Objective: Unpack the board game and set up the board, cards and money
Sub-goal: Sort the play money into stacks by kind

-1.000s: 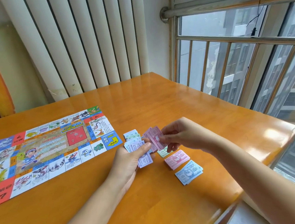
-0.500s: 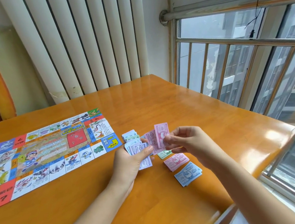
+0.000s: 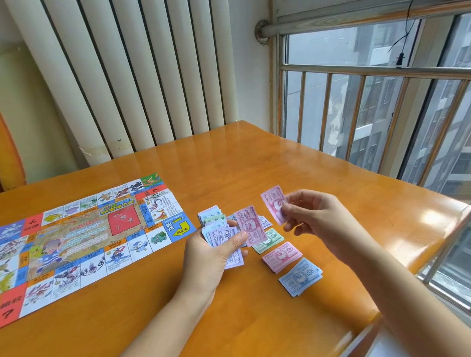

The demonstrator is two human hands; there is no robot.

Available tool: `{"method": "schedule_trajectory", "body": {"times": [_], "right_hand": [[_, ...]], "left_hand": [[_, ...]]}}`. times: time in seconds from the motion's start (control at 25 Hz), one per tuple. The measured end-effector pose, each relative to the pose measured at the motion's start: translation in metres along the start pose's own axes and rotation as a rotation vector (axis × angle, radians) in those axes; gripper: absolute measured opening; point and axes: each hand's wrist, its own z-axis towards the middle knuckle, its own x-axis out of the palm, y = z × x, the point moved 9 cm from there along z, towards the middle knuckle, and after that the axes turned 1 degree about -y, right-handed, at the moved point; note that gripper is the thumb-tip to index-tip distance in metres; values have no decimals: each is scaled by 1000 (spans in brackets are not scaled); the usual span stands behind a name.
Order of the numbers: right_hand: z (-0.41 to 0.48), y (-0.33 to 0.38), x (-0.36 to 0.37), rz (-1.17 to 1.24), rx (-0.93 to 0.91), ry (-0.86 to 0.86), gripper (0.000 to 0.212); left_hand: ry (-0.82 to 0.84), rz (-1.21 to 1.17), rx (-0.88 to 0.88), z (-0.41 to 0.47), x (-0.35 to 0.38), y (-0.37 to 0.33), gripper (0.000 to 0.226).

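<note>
one pink "1000" note (image 3: 274, 203) in a right hand (image 3: 320, 218) pinch, "5000" wad (image 3: 221, 234) in a left hand (image 3: 207, 257) grip

Pinching one pink note (image 3: 274, 203) in the right hand (image 3: 320, 221), lifted clear of the table (image 3: 243, 335). Gripping a fanned wad of mixed notes (image 3: 218, 232) in the left hand (image 3: 210, 260), thumb pressing on top. Working just beside a green pile (image 3: 272, 239), a pink pile (image 3: 281, 257) and a blue pile (image 3: 301, 276), with the unfolded board (image 3: 75, 235) lying flat at left.
</note>
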Motion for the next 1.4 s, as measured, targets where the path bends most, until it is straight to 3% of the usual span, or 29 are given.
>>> {"method": "schedule_trajectory", "body": {"times": [0.28, 0.64, 0.84, 1.0, 1.12, 1.24, 1.4], "right_hand": [[-9, -14, 14, 125, 142, 6, 4], [-11, -14, 14, 123, 124, 36, 5], [-5, 6, -2, -243, -82, 21, 8], [-9, 32, 14, -675, -257, 223, 11], [-6, 45, 28, -910, -349, 246, 13], [3, 46, 31, -941, -323, 201, 17], [7, 34, 27, -803, -220, 173, 6]], "left_hand": [[-4, 10, 10, -1, -1, -3, 19], [4, 6, 19, 0, 0, -4, 16], [56, 59, 7, 3, 0, -6, 16], [119, 200, 22, 1, 5, -7, 15], [166, 278, 39, -3, 12, -6, 16], [173, 304, 57, -6, 15, -9, 17], [149, 295, 72, -8, 15, -12, 16]]}}
